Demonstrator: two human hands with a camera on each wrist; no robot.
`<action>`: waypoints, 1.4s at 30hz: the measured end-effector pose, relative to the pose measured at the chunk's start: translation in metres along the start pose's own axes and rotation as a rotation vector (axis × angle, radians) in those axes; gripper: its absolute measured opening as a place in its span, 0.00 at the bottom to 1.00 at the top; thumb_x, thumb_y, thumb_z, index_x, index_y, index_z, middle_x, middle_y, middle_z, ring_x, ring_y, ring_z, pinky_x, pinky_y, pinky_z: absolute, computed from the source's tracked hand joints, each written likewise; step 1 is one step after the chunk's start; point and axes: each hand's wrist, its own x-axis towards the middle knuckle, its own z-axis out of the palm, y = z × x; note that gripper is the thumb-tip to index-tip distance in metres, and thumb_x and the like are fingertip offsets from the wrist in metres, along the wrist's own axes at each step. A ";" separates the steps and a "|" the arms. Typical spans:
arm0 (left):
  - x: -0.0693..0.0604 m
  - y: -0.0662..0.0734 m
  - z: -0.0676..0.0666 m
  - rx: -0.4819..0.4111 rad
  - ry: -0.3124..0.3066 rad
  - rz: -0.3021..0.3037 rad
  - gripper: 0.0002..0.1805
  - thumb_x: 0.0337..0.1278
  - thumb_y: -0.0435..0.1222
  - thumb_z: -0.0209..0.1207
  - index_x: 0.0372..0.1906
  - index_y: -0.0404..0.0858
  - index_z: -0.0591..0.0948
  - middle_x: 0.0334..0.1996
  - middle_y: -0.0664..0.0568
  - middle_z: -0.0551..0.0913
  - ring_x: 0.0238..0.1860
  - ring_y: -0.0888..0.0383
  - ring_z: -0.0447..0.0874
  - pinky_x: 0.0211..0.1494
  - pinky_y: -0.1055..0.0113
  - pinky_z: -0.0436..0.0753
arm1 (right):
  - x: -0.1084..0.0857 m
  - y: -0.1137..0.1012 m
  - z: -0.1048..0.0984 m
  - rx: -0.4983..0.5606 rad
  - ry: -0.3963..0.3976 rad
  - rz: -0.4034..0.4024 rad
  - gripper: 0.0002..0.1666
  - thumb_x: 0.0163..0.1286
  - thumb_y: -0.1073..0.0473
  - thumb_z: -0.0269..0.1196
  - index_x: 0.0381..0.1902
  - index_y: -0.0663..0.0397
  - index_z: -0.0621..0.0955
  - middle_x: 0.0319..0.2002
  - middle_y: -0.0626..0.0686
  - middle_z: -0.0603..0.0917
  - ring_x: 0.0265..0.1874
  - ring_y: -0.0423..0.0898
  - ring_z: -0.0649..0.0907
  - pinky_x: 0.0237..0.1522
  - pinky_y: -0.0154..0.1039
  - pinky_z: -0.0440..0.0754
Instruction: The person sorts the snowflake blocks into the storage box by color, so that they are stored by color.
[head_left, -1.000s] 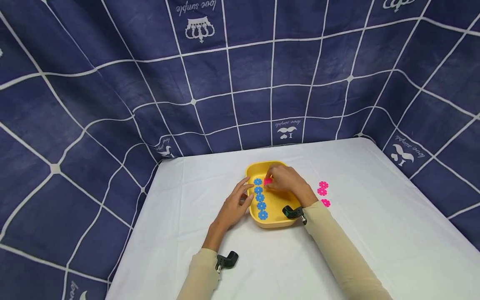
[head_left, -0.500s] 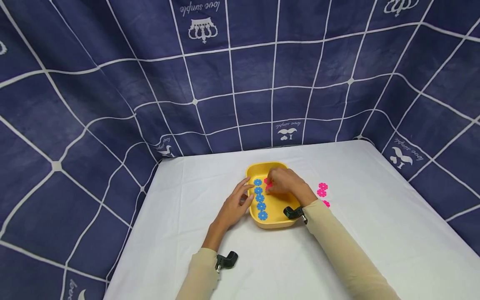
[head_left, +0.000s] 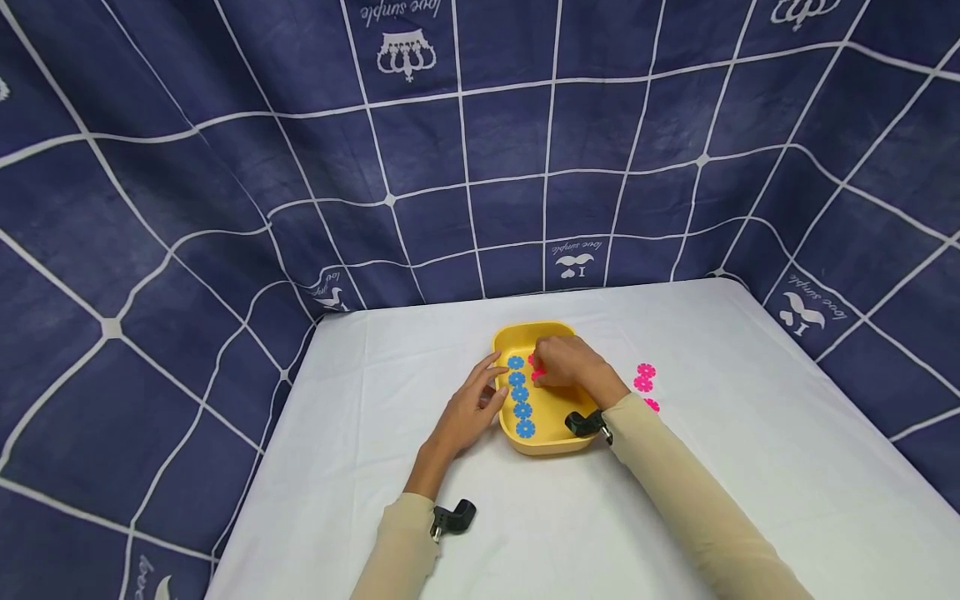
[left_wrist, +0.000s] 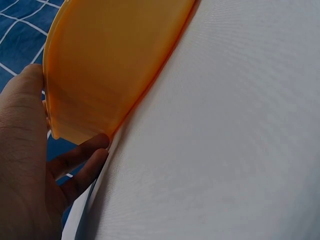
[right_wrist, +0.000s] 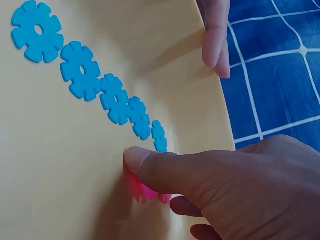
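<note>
In a yellow plastic tray (head_left: pixel 551 442), several blue snowflake-shaped plastic discs (right_wrist: pixel 82 70) lie in a row along the left side. My right hand (head_left: pixel 570 363) reaches into the tray and pinches a pink snowflake disc (right_wrist: pixel 142 191) against its floor, thumb on the near side. Just beyond it lies another pink disc (head_left: pixel 532 360), partly covered by the hand. My left hand (head_left: pixel 465 415) rests at the tray's left wall, some fingertips (right_wrist: pixel 216 47) over the rim. Other fingers touch the outside near the base in the left wrist view.
Several pink discs (head_left: pixel 645 377) lie on the white tablecloth (head_left: pixel 720 400) right of the tray, one partly behind the right sleeve. A dark blue patterned curtain (head_left: pixel 502 208) stands behind the table. Both wrists wear black cameras (head_left: pixel 453 517).
My right hand has shifted slightly towards me inside the tray, and a second pink disc shows under its fingers, below the first. The left hand stays at the tray wall.
</note>
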 end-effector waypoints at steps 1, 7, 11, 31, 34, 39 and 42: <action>0.000 0.000 0.000 -0.001 0.001 -0.001 0.26 0.84 0.54 0.53 0.77 0.50 0.75 0.85 0.68 0.57 0.55 0.62 0.83 0.57 0.65 0.88 | 0.001 0.000 0.000 -0.002 -0.004 0.002 0.15 0.64 0.47 0.81 0.38 0.49 0.89 0.34 0.46 0.84 0.34 0.47 0.82 0.45 0.46 0.87; 0.000 0.000 -0.001 -0.005 0.001 0.002 0.26 0.84 0.53 0.53 0.76 0.49 0.75 0.85 0.65 0.58 0.54 0.61 0.84 0.56 0.65 0.88 | 0.004 0.000 0.001 0.004 -0.026 0.005 0.16 0.64 0.48 0.80 0.42 0.50 0.91 0.40 0.47 0.87 0.38 0.48 0.84 0.52 0.48 0.88; 0.001 0.000 -0.001 -0.008 0.001 0.014 0.26 0.84 0.52 0.52 0.76 0.47 0.75 0.85 0.62 0.59 0.54 0.61 0.84 0.56 0.65 0.88 | 0.004 0.000 0.000 -0.001 -0.021 0.005 0.16 0.64 0.48 0.80 0.44 0.50 0.91 0.43 0.48 0.87 0.41 0.49 0.85 0.54 0.50 0.88; 0.000 0.000 0.001 0.004 -0.001 0.014 0.26 0.85 0.53 0.52 0.77 0.49 0.75 0.85 0.65 0.57 0.55 0.62 0.84 0.56 0.65 0.88 | -0.004 0.001 0.001 0.194 0.075 0.042 0.19 0.66 0.47 0.79 0.49 0.50 0.92 0.46 0.49 0.87 0.42 0.47 0.85 0.52 0.47 0.88; 0.000 0.000 0.001 0.005 -0.001 0.014 0.26 0.85 0.53 0.52 0.76 0.49 0.75 0.85 0.64 0.58 0.55 0.62 0.84 0.56 0.65 0.88 | -0.004 0.002 0.003 0.214 0.089 0.047 0.20 0.67 0.47 0.79 0.50 0.51 0.92 0.46 0.49 0.88 0.42 0.46 0.85 0.51 0.47 0.88; 0.000 0.000 0.001 0.009 0.003 0.009 0.25 0.84 0.52 0.53 0.76 0.51 0.75 0.85 0.67 0.57 0.55 0.62 0.84 0.56 0.66 0.88 | -0.005 0.002 0.002 0.243 0.115 0.051 0.20 0.68 0.46 0.77 0.51 0.52 0.91 0.49 0.51 0.88 0.41 0.46 0.84 0.48 0.45 0.87; 0.000 0.000 0.001 0.009 0.008 0.009 0.24 0.84 0.51 0.53 0.76 0.53 0.75 0.85 0.68 0.57 0.55 0.61 0.84 0.56 0.65 0.88 | -0.004 0.001 0.000 0.252 0.130 0.047 0.21 0.69 0.46 0.77 0.52 0.52 0.91 0.51 0.52 0.89 0.41 0.46 0.83 0.48 0.45 0.87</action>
